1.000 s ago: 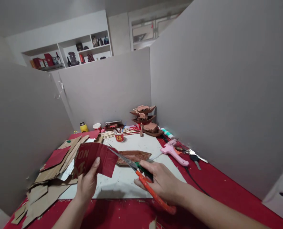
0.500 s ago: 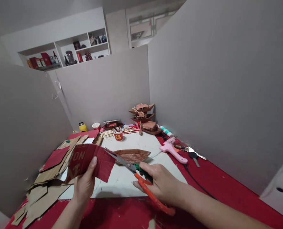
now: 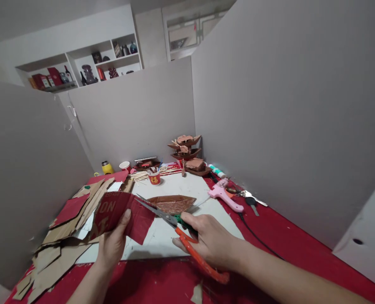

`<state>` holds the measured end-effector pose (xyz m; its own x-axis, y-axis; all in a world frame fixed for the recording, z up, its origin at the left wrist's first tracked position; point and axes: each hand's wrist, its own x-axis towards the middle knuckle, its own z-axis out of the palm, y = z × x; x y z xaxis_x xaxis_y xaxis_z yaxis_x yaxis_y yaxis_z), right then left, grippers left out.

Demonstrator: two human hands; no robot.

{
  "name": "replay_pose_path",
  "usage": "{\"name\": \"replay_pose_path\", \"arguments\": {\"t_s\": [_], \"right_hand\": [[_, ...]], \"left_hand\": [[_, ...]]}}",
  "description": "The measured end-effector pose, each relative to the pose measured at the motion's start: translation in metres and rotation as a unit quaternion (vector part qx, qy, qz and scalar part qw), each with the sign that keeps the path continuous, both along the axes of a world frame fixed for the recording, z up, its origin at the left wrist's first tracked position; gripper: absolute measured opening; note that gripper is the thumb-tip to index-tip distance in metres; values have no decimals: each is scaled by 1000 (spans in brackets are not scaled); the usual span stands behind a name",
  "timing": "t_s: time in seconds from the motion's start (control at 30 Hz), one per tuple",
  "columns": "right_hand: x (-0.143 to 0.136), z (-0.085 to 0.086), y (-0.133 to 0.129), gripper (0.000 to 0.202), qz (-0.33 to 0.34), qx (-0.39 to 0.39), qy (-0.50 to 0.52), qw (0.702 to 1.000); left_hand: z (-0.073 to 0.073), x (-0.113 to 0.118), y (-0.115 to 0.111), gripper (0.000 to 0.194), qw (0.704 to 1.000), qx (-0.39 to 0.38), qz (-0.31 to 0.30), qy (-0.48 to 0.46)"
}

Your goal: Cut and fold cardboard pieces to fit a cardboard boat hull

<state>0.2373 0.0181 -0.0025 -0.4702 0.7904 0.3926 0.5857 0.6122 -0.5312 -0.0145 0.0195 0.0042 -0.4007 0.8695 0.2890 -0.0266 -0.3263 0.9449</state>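
My left hand grips a folded piece of red cardboard with pale printed letters, its thumb on the face and its fingers behind. My right hand is wrapped round scissors with orange and green handles. Their blades are slightly apart and point left, at the upper right edge of the red cardboard. Just behind the blades, a small brown cardboard boat lies on the white sheet.
Cardboard scraps are heaped on the left. Behind stand a red cup with sticks, a yellow bottle and stacked model boats. A pink glue gun and keys lie right, near grey partitions.
The camera view has shifted slightly, moving most things a little left. The scissor blades are a bit wider apart at the cardboard's edge. Both hands keep their holds.
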Motion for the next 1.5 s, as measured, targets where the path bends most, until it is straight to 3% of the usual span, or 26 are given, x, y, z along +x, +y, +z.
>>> {"name": "replay_pose_path", "arguments": {"t_s": [0.3, 0.47, 0.57, 0.67, 0.8, 0.87, 1.03, 1.2, 1.27, 1.33, 1.4, 1.47, 1.5], "right_hand": [[0, -2, -1, 32, 34, 48, 42, 997], [2, -2, -9, 34, 65, 94, 66, 991], [4, 3, -10, 36, 52, 48, 146, 987], [3, 7, -6, 33, 20, -66, 250, 966], [-7, 1, -3, 37, 81, -242, 335, 907], [-14, -1, -5, 35, 114, -269, 359, 887], [-11, 8, -7, 24, 131, -231, 385, 884], [7, 8, 15, 22, -6, -114, 431, 895], [10, 2, 21, 23, -19, -98, 446, 889], [9, -4, 23, 24, -9, -112, 458, 882], [7, -7, 22, 24, 4, -136, 462, 877], [4, -8, 19, 24, 16, -143, 460, 876], [3, -8, 17, 24, 24, -144, 456, 878]], "left_hand": [[15, 11, -9, 48, 982, -39, -94, -156], [22, -10, -22, 42, 976, -82, -111, -170], [22, -23, -26, 39, 974, -94, -98, -183], [19, -20, -25, 36, 971, -116, -113, -178], [15, 11, -25, 31, 968, -146, -193, -65], [14, 27, -25, 28, 954, -156, -254, 29], [17, 36, -13, 31, 903, -103, -342, 238], [6, 20, 0, 38, 896, -105, -311, 300], [1, 15, -15, 43, 889, -109, -303, 327], [2, 6, -46, 46, 874, -122, -309, 356], [10, -7, -84, 46, 834, -151, -348, 401], [23, -24, -121, 38, 781, -203, -427, 407], [30, -31, -134, 34, 772, -227, -443, 394]]}}
